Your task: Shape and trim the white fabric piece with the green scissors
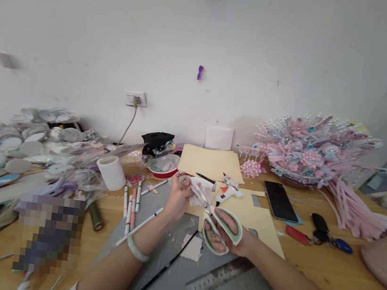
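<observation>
My right hand (241, 240) grips a pair of scissors (210, 209) by its pale green loops, fingers through the handles. The blades point up and left toward my left hand (180, 194), whose fingers are curled and pinched around a thin white piece (202, 183); its material is not clear. Just beyond the blades, a white glue gun (230, 193) rests on the cream card. Below the hands, a ragged pale scrap (191, 248) and a metal ruler (215, 277) lie on a grey cutting mat (171, 287). A black cord (163, 269) runs across the mat.
Several markers (129, 212) and a white paper roll (111, 173) are on the left, beside piled white discs (31, 147). Cream sheets (209, 162) lie behind. A phone (280, 201), keys (320, 228) and a pink beaded ornament (311, 156) occupy the right.
</observation>
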Demonstrator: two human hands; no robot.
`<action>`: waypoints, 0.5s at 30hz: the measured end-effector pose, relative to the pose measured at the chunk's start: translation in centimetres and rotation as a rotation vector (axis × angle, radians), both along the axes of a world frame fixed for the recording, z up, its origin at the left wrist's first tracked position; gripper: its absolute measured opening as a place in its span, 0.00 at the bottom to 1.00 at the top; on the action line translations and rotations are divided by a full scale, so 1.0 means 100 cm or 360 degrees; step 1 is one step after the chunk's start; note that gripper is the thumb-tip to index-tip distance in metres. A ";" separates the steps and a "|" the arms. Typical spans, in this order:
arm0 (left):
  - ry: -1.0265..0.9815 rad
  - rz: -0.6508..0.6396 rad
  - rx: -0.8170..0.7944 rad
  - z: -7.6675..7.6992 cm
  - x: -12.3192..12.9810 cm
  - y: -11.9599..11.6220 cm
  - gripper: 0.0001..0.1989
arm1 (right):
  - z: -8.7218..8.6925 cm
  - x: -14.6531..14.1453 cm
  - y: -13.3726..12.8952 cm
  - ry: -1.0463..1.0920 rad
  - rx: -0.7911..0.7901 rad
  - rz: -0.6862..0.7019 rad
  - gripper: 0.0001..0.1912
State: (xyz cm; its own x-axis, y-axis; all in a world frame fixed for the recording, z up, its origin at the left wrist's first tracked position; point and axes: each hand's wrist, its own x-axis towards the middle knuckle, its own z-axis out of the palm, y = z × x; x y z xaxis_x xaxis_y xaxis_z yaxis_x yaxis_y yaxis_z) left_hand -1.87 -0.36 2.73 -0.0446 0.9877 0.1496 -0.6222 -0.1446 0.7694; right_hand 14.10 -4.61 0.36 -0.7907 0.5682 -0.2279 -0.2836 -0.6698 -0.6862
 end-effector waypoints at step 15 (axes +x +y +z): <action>0.0084 -0.0062 0.0063 -0.007 0.001 0.001 0.29 | 0.004 -0.002 0.003 -0.0107 -0.0044 -0.0066 0.25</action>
State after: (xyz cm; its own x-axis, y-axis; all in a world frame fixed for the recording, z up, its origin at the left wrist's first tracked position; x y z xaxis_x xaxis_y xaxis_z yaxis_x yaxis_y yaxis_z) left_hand -1.82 -0.23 1.99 0.0029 0.9818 0.1899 -0.5868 -0.1521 0.7953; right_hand 13.88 -4.27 0.76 -0.7491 0.5928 -0.2959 -0.2652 -0.6775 -0.6860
